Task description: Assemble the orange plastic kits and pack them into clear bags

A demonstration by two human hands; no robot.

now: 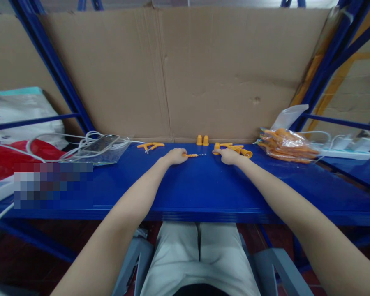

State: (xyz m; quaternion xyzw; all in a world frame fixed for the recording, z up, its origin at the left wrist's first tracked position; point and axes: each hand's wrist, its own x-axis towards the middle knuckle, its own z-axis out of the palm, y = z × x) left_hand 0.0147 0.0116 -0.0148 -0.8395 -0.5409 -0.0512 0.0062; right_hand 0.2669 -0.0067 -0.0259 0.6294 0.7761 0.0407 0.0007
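Observation:
My left hand (176, 156) is closed round one end of a corkscrew (193, 156), whose orange threaded shaft and metal spiral point to the right. To the right of the spiral's tip, my right hand (229, 156) grips an orange bell-shaped piece (216, 146) between its fingers. Two orange cups (202, 140) stand side by side at the back, between my hands. Beyond my right hand lie several orange parts (246, 153), some with round open ends, partly hidden by the hand. Left of my left hand are orange handles (150, 146) with a small metal spiral.
A clear bag of orange parts (288, 146) lies at the right, beside a white power strip (347, 153). White cables (95, 142), a plastic pouch and a red bag (18, 158) crowd the left. Cardboard (203, 74) walls off the back of the blue table (197, 189).

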